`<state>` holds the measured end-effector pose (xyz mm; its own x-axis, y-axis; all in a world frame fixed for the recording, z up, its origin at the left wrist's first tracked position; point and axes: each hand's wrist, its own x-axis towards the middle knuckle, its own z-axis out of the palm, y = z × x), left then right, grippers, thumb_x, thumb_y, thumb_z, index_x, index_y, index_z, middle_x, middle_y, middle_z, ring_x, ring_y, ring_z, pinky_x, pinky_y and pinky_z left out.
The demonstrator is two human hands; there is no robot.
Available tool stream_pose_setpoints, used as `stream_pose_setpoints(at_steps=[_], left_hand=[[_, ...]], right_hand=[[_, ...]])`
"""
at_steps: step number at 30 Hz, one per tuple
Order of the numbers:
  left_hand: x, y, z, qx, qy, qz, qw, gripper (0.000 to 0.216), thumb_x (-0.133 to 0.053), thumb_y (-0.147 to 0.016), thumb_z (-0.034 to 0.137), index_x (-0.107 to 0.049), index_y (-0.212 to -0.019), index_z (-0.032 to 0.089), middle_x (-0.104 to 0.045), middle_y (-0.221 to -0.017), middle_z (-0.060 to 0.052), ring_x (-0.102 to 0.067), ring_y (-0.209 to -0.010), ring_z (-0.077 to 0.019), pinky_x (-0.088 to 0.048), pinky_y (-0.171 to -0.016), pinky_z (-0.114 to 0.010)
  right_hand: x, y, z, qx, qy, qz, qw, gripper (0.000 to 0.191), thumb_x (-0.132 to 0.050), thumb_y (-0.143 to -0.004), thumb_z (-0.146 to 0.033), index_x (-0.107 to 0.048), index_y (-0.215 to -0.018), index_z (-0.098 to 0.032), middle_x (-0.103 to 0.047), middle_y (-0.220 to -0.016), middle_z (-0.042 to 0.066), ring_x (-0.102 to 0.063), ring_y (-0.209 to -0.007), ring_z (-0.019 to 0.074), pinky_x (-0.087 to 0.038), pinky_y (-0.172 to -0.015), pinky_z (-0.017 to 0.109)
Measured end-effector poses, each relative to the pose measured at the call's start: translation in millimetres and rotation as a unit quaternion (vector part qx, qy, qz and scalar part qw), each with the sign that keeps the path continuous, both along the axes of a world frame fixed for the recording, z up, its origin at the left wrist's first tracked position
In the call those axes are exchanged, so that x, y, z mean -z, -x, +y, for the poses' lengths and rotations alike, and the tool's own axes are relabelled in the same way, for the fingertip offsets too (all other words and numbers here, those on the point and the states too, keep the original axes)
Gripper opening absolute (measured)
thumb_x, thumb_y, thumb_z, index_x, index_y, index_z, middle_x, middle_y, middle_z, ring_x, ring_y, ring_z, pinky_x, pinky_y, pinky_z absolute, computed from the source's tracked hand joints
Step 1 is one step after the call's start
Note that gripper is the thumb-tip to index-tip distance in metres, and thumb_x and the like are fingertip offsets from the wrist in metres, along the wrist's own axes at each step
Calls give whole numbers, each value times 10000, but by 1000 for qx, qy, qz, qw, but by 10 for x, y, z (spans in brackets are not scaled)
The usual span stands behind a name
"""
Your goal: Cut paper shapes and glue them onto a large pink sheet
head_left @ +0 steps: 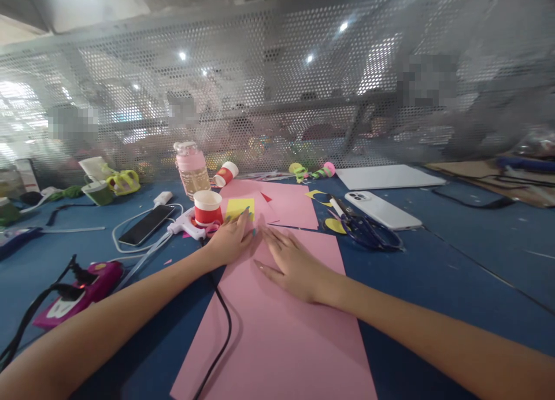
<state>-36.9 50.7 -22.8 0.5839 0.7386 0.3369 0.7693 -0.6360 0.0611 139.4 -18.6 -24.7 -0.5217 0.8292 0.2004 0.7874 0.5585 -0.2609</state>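
Observation:
My left hand [229,239] rests at the left edge of a large pink paper sheet [286,336], its fingers stretched forward beside a yellow paper piece [240,207]. Flat on the sheet lies my right hand [297,266], fingers extended and thumb apart, its tips close to those of the left. Neither hand visibly holds anything. A second pink sheet [295,206] lies beyond, with a small red paper scrap [266,197] on it. Just left of my left hand are a red and white paper cup [208,208] and a white glue gun [187,225].
Blue-handled scissors [375,232], a white phone [384,210] and a white flat panel [385,177] lie right. Left are a black phone [147,224], a purple power strip [80,293] and a pink bottle [193,169]. The glue gun's black cord [226,325] crosses the sheet.

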Motion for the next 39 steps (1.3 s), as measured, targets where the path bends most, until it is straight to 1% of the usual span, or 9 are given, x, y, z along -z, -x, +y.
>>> stream_pose_setpoints(at_steps=[6,14,18,22,27,30,32,36,39], left_hand=[[4,7,4,-7,29,-17,999,557,-387,-865,294,-263,-1332,17,-522,-1259,-229,-495,-1181,-294,-410,-961,-454],[-5,8,9,12,20,2,1000,537,-356,-880,285,-253,-1332,14,-504,-1280,-227,-483,-1193,-294,-399,-974,-467],[-18,21,7,25,2,38,999,451,-328,-895,284,-379,-1253,14,-464,-1298,-267,-443,-1225,-316,-386,-975,-490],[-26,27,3,35,-13,49,998,386,-324,-902,293,-455,-1197,81,-502,-1276,-232,-467,-1208,-307,-413,-943,-497],[1,12,11,17,-25,39,999,430,-332,-900,290,-402,-1245,43,-514,-1256,-245,-526,-1146,-300,-425,-940,-465],[4,7,7,18,-17,26,999,457,-355,-890,288,-359,-1288,62,-555,-1222,-209,-541,-1129,-284,-421,-948,-456],[-7,-1,-7,15,-10,5,1000,484,-374,-878,276,-318,-1317,81,-558,-1229,-184,-508,-1169,-272,-406,-967,-444],[-34,-28,-36,-28,-7,-17,999,589,-432,-835,269,-237,-1351,61,-428,-1357,-199,-385,-1273,-273,-349,-1020,-436],[-32,-38,-34,-49,4,2,999,601,-426,-842,301,-236,-1345,33,-437,-1339,-228,-384,-1271,-294,-353,-1011,-448]], right_hand=[[-64,15,-25,16,38,-21,999,750,-298,-881,-507,-203,-1394,31,-209,-1458,221,-161,-1356,298,-173,-1094,458],[-20,5,-11,11,12,-16,1000,738,-259,-882,-534,-239,-1393,-2,-265,-1443,205,-195,-1348,299,-204,-1083,470],[6,-2,2,6,-2,-8,1000,725,-251,-883,-542,-256,-1393,-28,-293,-1436,190,-201,-1346,301,-213,-1079,477],[9,-5,11,8,15,-9,1000,757,-259,-879,-546,-244,-1386,17,-251,-1444,217,-179,-1350,312,-200,-1083,482],[38,-15,25,0,2,5,1000,743,-251,-877,-561,-254,-1393,-27,-286,-1438,194,-194,-1348,302,-199,-1084,475],[43,-15,27,1,0,3,1000,745,-247,-877,-563,-246,-1397,-29,-282,-1441,192,-195,-1348,301,-198,-1084,471],[37,-13,25,-1,3,1,1000,741,-251,-879,-553,-240,-1398,-24,-274,-1443,193,-189,-1349,302,-199,-1082,480],[27,-8,20,2,11,-5,1000,753,-264,-879,-542,-239,-1390,10,-260,-1443,210,-172,-1353,305,-197,-1083,483],[34,-7,20,4,1,-3,1000,739,-270,-880,-535,-260,-1383,5,-272,-1437,213,-198,-1346,308,-209,-1078,488]])
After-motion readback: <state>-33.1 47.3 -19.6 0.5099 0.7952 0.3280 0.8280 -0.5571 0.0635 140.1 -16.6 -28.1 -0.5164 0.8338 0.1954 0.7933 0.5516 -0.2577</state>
